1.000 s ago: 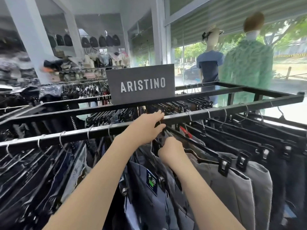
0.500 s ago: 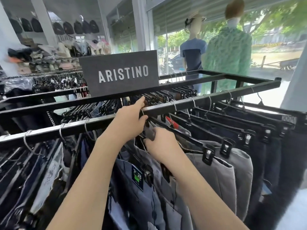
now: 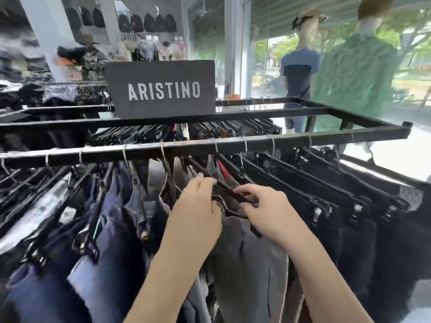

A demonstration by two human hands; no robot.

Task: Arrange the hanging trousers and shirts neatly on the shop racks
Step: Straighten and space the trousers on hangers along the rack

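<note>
Rack: black metal rail (image 3: 303, 141) crosses mid-frame, trousers crowded beneath.
Trousers: grey cloth pair (image 3: 245, 252) hangs at centre, under the rail.
Left hand (image 3: 198, 206): down off the rail now, fingers curled round the black plastic clip hanger (image 3: 229, 194).
Right hand (image 3: 263, 210): pinching that hanger; straightening seems under way.

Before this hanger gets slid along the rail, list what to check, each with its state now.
1. Left grip holds hanger: ok.
2. Right grip pinches hanger: ok.
3. Hanger's hook on rail: cannot tell, lost among other hooks.
4. Clips biting grey trousers: cannot tell, grips cover them.
5. Black trousers on the right evenly spaced: ok.
6. Blue trousers on the left look bunched: not ok.
</note>
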